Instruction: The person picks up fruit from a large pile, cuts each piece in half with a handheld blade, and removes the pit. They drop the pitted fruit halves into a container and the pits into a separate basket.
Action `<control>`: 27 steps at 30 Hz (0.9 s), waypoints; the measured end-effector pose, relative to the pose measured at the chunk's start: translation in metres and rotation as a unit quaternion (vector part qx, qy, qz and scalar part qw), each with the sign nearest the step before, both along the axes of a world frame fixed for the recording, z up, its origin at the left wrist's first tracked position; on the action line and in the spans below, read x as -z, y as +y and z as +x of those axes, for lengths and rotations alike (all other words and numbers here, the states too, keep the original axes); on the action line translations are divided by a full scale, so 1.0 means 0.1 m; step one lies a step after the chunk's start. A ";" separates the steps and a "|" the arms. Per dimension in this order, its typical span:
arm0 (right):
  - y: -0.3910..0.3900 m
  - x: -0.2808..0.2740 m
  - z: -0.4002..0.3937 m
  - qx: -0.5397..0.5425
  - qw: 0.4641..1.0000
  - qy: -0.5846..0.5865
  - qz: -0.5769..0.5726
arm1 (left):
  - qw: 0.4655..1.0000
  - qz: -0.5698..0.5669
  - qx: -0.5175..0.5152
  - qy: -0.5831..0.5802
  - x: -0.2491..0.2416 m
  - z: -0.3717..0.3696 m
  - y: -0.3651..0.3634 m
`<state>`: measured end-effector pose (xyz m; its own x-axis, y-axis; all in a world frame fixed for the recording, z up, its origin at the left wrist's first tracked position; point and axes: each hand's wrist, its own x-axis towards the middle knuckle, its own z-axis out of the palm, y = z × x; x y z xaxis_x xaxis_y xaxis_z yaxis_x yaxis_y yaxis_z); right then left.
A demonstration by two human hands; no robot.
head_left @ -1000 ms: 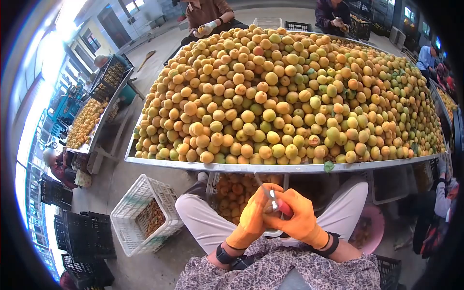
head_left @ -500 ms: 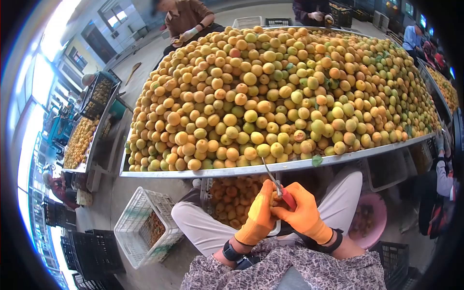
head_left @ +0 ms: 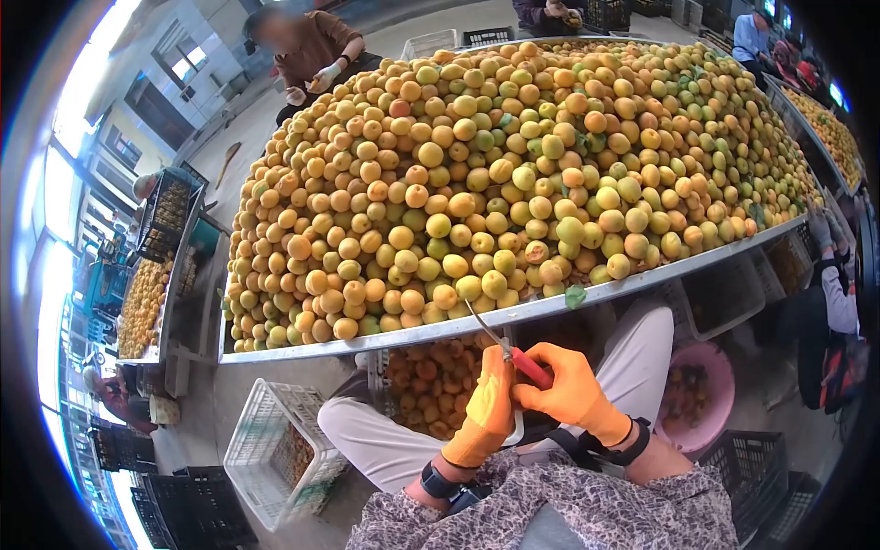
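My right hand (head_left: 576,396), in an orange glove, is closed round the red handle of a pointed tool (head_left: 531,367). The tool's thin, slightly curved metal tip points up and left, toward the table edge. Beside it, my left hand (head_left: 486,408), gloved in orange too, is closed with its fingers bunched against the tool's metal part; whatever it grips is hidden. Just beyond both hands rises a large heap of yellow-orange apricots (head_left: 440,202) on a metal-rimmed table (head_left: 394,341). Below the rim, between my knees, more apricots (head_left: 426,390) fill a crate.
A white plastic crate (head_left: 266,486) stands on the floor at left, near stacked black crates (head_left: 197,513). To the right are a pink basin (head_left: 710,412) with fruit scraps and a black crate (head_left: 752,458). Co-workers sit around the tables, one in a brown top (head_left: 312,46).
The view has turned slightly, so the heap and table rim sit tilted. My hands stay together; the tool has swung a little to the left and more of its handle shows.
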<state>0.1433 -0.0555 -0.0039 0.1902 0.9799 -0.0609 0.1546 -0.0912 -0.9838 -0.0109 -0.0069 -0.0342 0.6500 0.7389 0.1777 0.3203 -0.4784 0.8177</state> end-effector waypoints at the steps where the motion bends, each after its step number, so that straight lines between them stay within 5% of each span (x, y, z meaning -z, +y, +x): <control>1: 0.01 0.01 0.02 -0.012 1.000 0.020 -0.020 | 1.000 -0.001 0.003 0.001 -0.01 0.02 0.00; 3: -0.01 -0.06 0.01 -0.001 0.999 -0.029 0.024 | 0.980 -0.189 -0.015 -0.059 -0.05 0.05 0.01; 4: -0.01 -0.08 0.01 0.007 0.995 -0.078 0.067 | 0.980 -0.188 -0.013 -0.058 -0.08 0.08 0.02; 6: -0.01 -0.09 0.04 0.016 0.991 -0.099 0.086 | 0.894 -0.402 -0.078 -0.179 -0.21 0.17 0.01; 7: -0.01 -0.09 0.05 0.022 0.987 -0.120 0.104 | 0.895 -0.402 -0.077 -0.180 -0.17 0.22 -0.02; 9: -0.02 -0.03 0.05 0.032 0.984 -0.132 0.118 | 0.962 -0.214 -0.093 -0.143 -0.10 0.33 -0.05; 10: -0.03 0.00 0.05 0.041 0.980 -0.142 0.131 | 0.962 -0.216 -0.088 -0.143 -0.10 0.35 -0.06; 12: -0.06 0.03 0.05 0.052 0.972 -0.173 0.149 | 0.890 -0.406 -0.109 -0.176 -0.14 0.39 -0.07; 13: -0.07 0.04 0.07 0.056 0.963 -0.201 0.169 | 0.930 -0.296 -0.065 -0.206 0.02 0.41 -0.05; 17: -0.03 0.06 0.15 0.048 0.950 -0.231 0.206 | 0.899 -0.370 -0.034 -0.230 0.01 0.39 -0.01; 18: 0.00 0.05 0.18 0.043 0.950 -0.222 0.216 | 0.977 -0.136 0.023 -0.165 0.02 0.38 0.07; 19: 0.00 0.05 0.20 0.037 0.950 -0.213 0.225 | 0.987 0.107 0.077 -0.089 0.02 0.37 0.12; 20: -0.01 0.08 0.24 0.035 0.950 -0.214 0.226 | 0.987 0.109 0.074 -0.090 0.00 0.34 0.14; 21: -0.02 0.12 0.28 0.068 0.959 -0.182 0.206 | 0.909 -0.330 0.067 -0.246 -0.05 0.32 0.17; 22: -0.01 0.16 0.34 0.099 0.966 -0.151 0.186 | 0.629 -0.693 0.048 -0.349 -0.12 0.30 0.19; 23: 0.00 0.19 0.41 0.143 0.962 -0.138 0.184 | 0.687 -0.655 0.003 -0.314 -0.22 0.28 0.18; 24: 0.00 0.20 0.50 0.167 0.969 -0.136 0.121 | 0.688 -0.656 0.011 -0.311 -0.22 0.16 0.23; 25: 0.06 0.29 0.58 0.189 0.947 -0.193 0.174 | 0.888 -0.414 0.019 -0.197 -0.16 0.01 0.24; 26: 0.11 0.37 0.65 0.213 0.918 -0.247 0.225 | 0.990 -0.128 0.025 -0.058 -0.08 -0.13 0.27; 27: 0.08 0.41 0.69 0.236 0.922 -0.244 0.185 | 0.965 -0.249 -0.033 -0.073 -0.02 -0.28 0.32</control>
